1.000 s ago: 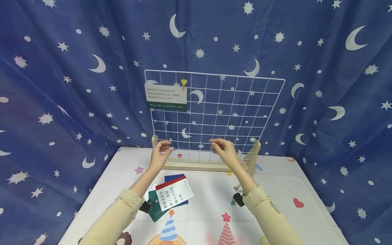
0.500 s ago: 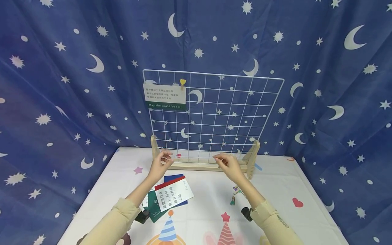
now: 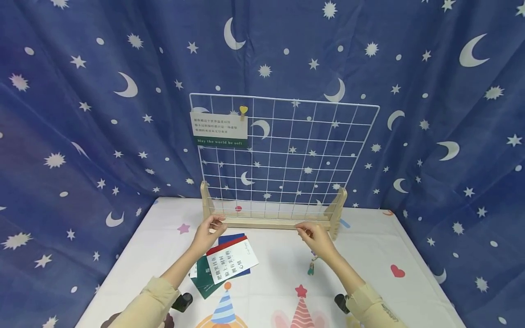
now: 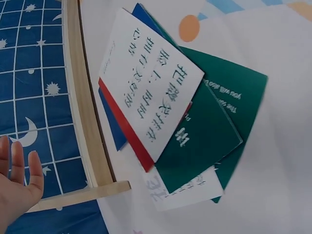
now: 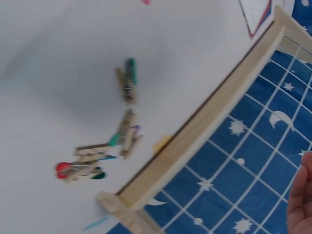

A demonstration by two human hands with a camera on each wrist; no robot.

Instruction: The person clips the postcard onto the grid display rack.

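Note:
My left hand (image 3: 207, 234) hovers near the left foot of the wooden-based wire grid rack (image 3: 279, 168), its fingers loosely bent around nothing. Below it lies an overlapping pile of cards: a white card with a red edge (image 4: 151, 83) on top, green cards (image 4: 239, 92) and a blue one beneath. My right hand (image 3: 321, 241) is in front of the rack's right side, fingers loosely bent and holding nothing visible. Wooden clothespins (image 5: 129, 83) with coloured ends lie on the table under it, mostly hidden by the hand in the head view. A white-and-green card (image 3: 219, 130) hangs at the grid's upper left beneath a yellow heart clothespin (image 3: 243, 111).
The rack's wooden base (image 3: 266, 223) runs across the back of the white patterned table (image 3: 369, 269). Behind it hangs a blue curtain (image 3: 410, 114) with moons and stars. Dark wrist cameras, such as the left one (image 3: 182, 301), sit at both sleeves.
Both hands have come down and back from the lower grid toward the person, moving slightly apart. The hung card, the pile and the rack stay as they were.

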